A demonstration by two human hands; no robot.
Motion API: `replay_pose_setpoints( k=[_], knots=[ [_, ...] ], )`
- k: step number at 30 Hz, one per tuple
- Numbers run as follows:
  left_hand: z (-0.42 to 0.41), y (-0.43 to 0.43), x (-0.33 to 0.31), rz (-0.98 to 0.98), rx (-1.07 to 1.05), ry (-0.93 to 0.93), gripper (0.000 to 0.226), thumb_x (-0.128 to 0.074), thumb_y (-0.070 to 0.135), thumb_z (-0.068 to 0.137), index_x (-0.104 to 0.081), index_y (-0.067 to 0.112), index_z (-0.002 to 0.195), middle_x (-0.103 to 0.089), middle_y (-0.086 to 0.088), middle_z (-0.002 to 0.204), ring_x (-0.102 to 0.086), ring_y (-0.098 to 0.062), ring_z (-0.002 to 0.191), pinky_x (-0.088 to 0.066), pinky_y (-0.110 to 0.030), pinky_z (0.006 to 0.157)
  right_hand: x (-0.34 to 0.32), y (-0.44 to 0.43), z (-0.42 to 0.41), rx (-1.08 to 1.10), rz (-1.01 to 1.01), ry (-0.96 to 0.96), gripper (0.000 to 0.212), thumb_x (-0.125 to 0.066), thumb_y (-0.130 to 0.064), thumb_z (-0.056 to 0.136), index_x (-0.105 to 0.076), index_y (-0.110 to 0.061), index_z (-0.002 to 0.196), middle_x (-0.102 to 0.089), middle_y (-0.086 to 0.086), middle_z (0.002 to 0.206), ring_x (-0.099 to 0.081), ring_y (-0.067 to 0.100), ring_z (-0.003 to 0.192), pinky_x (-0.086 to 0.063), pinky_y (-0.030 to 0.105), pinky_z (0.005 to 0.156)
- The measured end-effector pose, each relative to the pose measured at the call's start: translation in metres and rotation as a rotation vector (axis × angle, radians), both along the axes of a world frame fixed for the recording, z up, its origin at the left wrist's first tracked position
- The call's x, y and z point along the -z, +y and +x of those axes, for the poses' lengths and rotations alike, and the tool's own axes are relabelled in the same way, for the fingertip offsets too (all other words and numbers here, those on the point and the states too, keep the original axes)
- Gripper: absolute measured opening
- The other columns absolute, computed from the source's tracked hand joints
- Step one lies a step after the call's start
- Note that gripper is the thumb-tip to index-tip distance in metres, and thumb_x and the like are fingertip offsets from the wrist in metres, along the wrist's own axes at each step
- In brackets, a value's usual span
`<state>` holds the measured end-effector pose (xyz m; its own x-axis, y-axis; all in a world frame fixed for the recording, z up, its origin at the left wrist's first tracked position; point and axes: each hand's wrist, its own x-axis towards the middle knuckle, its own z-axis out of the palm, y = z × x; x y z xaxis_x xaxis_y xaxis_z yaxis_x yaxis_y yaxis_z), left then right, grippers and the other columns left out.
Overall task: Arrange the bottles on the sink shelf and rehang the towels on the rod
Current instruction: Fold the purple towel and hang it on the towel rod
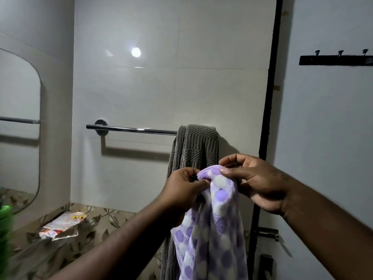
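I hold the purple dotted towel bunched by its top edge, left hand and right hand both pinching it. I should spread it, then drape it over the bare rod at ten o'clock, beside the grey towel.

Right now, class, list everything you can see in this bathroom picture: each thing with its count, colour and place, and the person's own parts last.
towel rod: one, chrome, on the back wall.
grey towel: one, grey ribbed, draped over the rod's right end.
purple towel: one, lilac with white and purple dots, held in front of the grey towel, not on the rod.
mirror: one, rounded corners, left wall.
packet: one, white and red, on the leaf-patterned counter.
green object: one, blurred, left edge.
hook rack: one, black, three hooks in view, right wall.
hands: left hand and right hand, both pinching the purple towel's top edge.
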<state>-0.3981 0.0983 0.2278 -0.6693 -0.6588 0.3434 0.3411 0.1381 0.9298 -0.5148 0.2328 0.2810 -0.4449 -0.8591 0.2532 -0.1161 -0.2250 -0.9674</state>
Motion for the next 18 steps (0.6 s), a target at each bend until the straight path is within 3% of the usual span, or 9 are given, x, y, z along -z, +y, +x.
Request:
replay_pose_setpoints(
  k=[3,7,14,18],
  knots=[
    [0.003,0.001,-0.002,0.059,0.013,0.031,0.021,-0.071,-0.003,0.091,-0.066,-0.005,0.111,-0.064,-0.011,0.076,-0.058,-0.015,0.052,-0.050,-0.024,0.045,0.001,-0.001,-0.007,0.307,-0.095,0.092,0.019,-0.075,0.010,0.080,-0.070,-0.007,0.089,-0.071,0.011,0.083,-0.066,0.017,0.069,-0.057,0.027,0.063],
    [0.006,0.004,-0.005,0.148,0.024,0.076,0.028,-0.069,-0.005,0.091,-0.064,0.001,0.119,-0.060,-0.011,0.083,-0.053,-0.012,0.044,-0.057,-0.029,0.049,0.008,-0.001,-0.011,0.655,-0.215,0.442,0.019,-0.080,0.003,0.075,-0.074,-0.015,0.077,-0.077,0.003,0.077,-0.072,0.021,0.073,-0.060,0.040,0.077],
    [0.000,0.017,-0.010,0.122,0.032,0.084,0.025,-0.069,-0.010,0.090,-0.065,-0.007,0.114,-0.067,-0.012,0.076,-0.059,-0.014,0.045,-0.056,-0.029,0.047,0.024,-0.007,0.017,0.563,-0.172,0.878,0.016,-0.083,-0.017,0.075,-0.071,-0.027,0.079,-0.072,-0.011,0.068,-0.068,0.004,0.063,-0.057,0.029,0.060],
    [-0.001,0.017,-0.010,0.098,0.009,0.063,0.025,-0.069,-0.009,0.090,-0.066,-0.006,0.115,-0.067,-0.019,0.086,-0.061,-0.015,0.049,-0.058,-0.030,0.049,0.026,-0.002,0.019,0.576,-0.192,0.890,0.017,-0.083,-0.015,0.077,-0.070,-0.026,0.077,-0.071,-0.011,0.067,-0.066,0.004,0.061,-0.055,0.026,0.057]
  ],
)
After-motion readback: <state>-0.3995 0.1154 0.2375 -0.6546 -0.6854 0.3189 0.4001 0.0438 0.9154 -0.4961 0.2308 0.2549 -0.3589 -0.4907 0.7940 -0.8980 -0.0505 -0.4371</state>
